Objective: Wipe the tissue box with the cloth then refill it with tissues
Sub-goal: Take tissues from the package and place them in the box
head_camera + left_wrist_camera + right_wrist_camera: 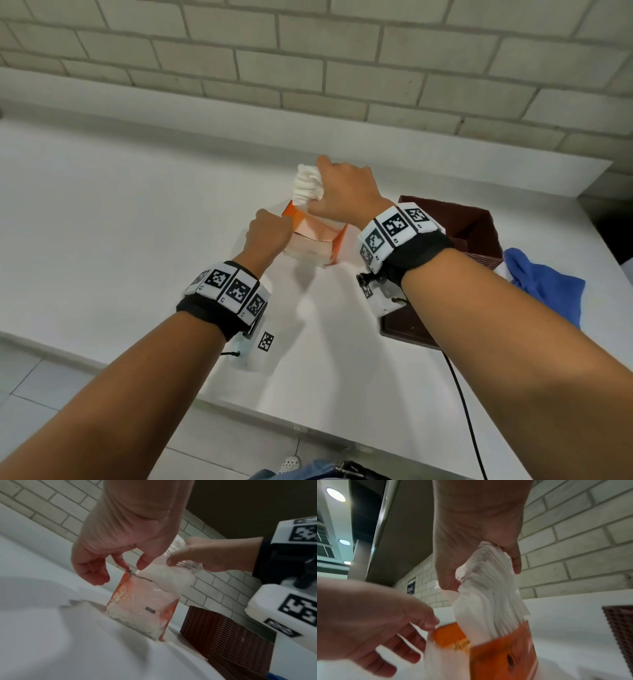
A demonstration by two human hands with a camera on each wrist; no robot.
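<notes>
An orange and clear plastic tissue pack (315, 240) stands on the white counter (137, 212). My right hand (329, 192) grips a thick stack of white tissues (306, 185) that sticks up out of the pack's open top; the right wrist view shows the tissues (488, 595) fanned between thumb and fingers. My left hand (274, 226) pinches the pack's upper left edge, and the left wrist view shows its fingertips (125, 565) on the pack (142, 601). The brown woven tissue box (476, 233) sits open to the right. The blue cloth (544, 287) lies beyond it.
A flat dark brown piece (404, 329) lies on the counter under my right wrist. A brick wall (308, 68) backs the counter. The counter's front edge runs across below my forearms, with tiled floor (51, 383) beneath. A black cable (462, 404) hangs down from the right wrist.
</notes>
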